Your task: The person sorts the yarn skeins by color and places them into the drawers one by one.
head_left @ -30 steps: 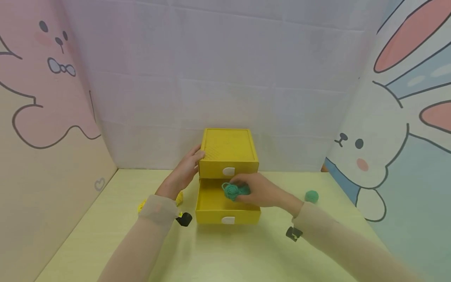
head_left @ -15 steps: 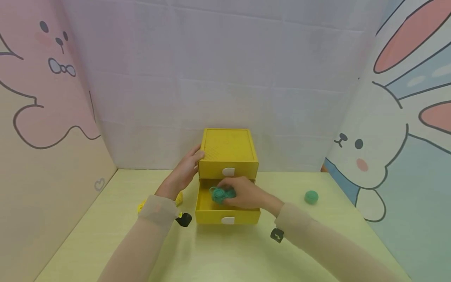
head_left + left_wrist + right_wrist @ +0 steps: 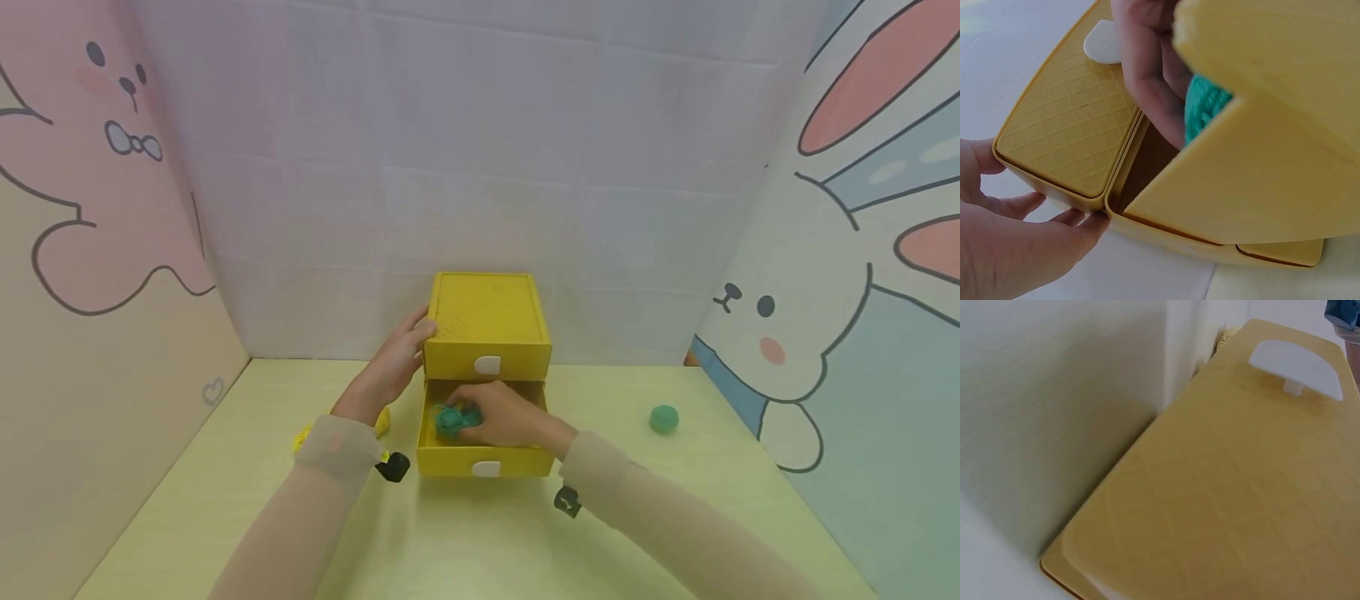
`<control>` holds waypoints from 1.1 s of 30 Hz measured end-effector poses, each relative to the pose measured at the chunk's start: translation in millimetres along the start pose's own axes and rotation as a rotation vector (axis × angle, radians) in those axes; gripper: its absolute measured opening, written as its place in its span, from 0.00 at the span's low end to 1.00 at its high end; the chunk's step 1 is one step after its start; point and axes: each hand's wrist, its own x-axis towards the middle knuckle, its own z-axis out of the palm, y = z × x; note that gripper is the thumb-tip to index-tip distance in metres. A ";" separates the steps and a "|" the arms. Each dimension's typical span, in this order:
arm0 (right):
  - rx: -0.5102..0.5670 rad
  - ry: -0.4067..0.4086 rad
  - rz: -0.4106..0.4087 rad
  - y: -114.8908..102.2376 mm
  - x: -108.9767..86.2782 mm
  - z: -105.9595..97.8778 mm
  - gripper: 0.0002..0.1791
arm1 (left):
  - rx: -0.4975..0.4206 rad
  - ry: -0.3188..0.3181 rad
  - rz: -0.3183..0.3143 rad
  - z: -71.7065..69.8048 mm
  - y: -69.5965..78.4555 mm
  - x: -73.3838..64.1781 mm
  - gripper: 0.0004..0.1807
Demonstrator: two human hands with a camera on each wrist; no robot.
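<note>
In the head view a small yellow two-drawer cabinet (image 3: pixel 487 308) stands against the back wall, its lower drawer (image 3: pixel 486 461) pulled out and its upper one closed. My right hand (image 3: pixel 501 413) reaches into the lower drawer and grips a green yarn ball (image 3: pixel 450 422) over its left part. The left wrist view shows part of the green yarn (image 3: pixel 1205 105) behind the drawer's side. My left hand (image 3: pixel 396 358) rests along the cabinet's left side with fingers extended. The drawer's front, with its white handle (image 3: pixel 1297 365), fills much of the right wrist view.
A second green yarn ball (image 3: pixel 663 419) lies on the table at the right. Yellow bundles (image 3: pixel 382 422) lie partly hidden behind my left wrist. Cartoon-printed walls (image 3: pixel 810 333) enclose the pale table (image 3: pixel 480 542) on both sides.
My right hand has moved left and slightly down inside the lower drawer, carrying the green yarn ball. My left hand and the cabinet have stayed put.
</note>
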 end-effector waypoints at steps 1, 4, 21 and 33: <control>-0.003 0.000 -0.001 0.6 0.8 1.0 0.20 | 0.001 0.000 0.000 0.2 0.2 0.0 0.37; -0.013 0.005 -0.003 3.3 3.6 3.6 0.20 | 0.001 0.002 0.001 0.3 0.7 0.1 0.37; -0.013 -0.014 0.005 -4.8 13.5 8.1 0.21 | -0.002 0.030 0.004 0.1 3.8 -1.6 0.36; 0.008 -0.056 0.014 4.3 8.9 8.3 0.25 | 0.008 0.021 0.017 0.7 1.8 -0.5 0.35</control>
